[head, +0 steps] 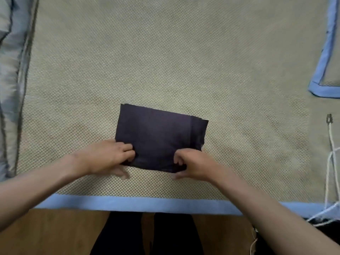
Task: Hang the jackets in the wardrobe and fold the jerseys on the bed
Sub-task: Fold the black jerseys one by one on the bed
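On the woven mat [165,61] lies one dark folded jersey [158,133], a neat rectangle, held by two hands; past the fingertips the mat runs wide and bare, its blue border [147,202] just behind the wrists; the left hand [104,157] pinches the jersey's near left corner with curled fingers; the right hand [195,166] pinches the near right corner likewise; the jersey stretches away from both grips.
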